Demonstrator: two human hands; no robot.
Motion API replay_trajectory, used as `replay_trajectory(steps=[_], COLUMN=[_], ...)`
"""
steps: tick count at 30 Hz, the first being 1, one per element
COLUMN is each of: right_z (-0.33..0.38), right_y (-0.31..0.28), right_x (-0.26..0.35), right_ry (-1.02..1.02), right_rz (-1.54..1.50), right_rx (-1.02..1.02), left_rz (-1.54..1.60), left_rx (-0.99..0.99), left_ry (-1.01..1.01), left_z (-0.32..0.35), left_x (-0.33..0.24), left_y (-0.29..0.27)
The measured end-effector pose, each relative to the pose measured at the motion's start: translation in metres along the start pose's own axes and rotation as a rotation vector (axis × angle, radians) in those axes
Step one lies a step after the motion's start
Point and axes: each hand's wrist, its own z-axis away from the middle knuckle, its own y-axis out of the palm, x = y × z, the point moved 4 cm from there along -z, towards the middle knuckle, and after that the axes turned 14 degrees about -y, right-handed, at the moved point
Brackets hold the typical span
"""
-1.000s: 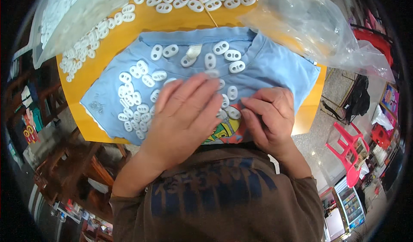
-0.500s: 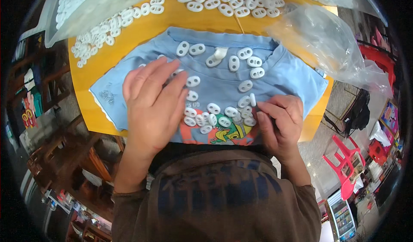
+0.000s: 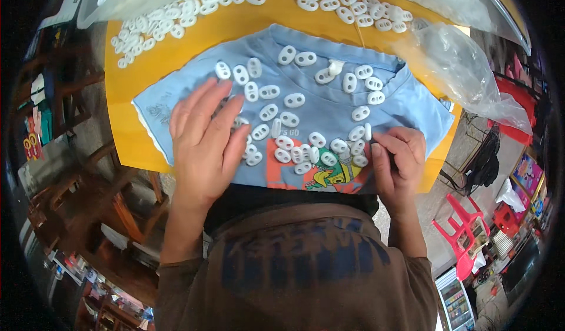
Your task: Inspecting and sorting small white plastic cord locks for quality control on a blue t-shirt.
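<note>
White oval plastic pieces with two holes [image 3: 294,99] lie scattered over a light blue T-shirt [image 3: 200,78] with a cartoon print. My left hand [image 3: 206,136] rests palm down over the shirt's left part, fingers spread, and hides some pieces under it. One piece between the hands stands on edge. By the print my right hand [image 3: 401,160] is curled, thumb close to index finger. Just left of its fingertips another white piece [image 3: 368,132] stands on edge, beside a small cluster. Whether anything is inside the curled fingers is hidden.
The shirt lies on a yellow tabletop [image 3: 138,148]. More white pieces form a heap [image 3: 144,33] at the far left and a row along the back. Translucent plastic containers or bags edge the table's back; a clear bag [image 3: 465,66] lies at right. A pink chair [image 3: 462,231] stands on the floor.
The view has shifted. Relative to the shirt, my left hand has moved left, and several pieces it covered now show. My right hand stays beside the same cluster.
</note>
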Motion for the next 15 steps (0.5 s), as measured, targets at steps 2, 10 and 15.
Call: replay_trajectory(steps=[2,10,15], right_z=[-0.001,-0.002,-0.008], right_y=[0.000,-0.004,0.001], right_x=[-0.001,0.003,-0.003], right_ry=[-0.004,-0.035,0.060], right_rz=[0.015,0.118,0.260], right_rx=[0.016,-0.057,0.172], left_rz=[0.044,-0.052,-0.168], left_rx=[-0.020,-0.190,-0.070], left_ry=[0.029,-0.061,-0.112], left_z=[-0.001,0.016,0.017], left_x=[0.006,0.050,0.063], left_y=[-0.007,-0.034,-0.021])
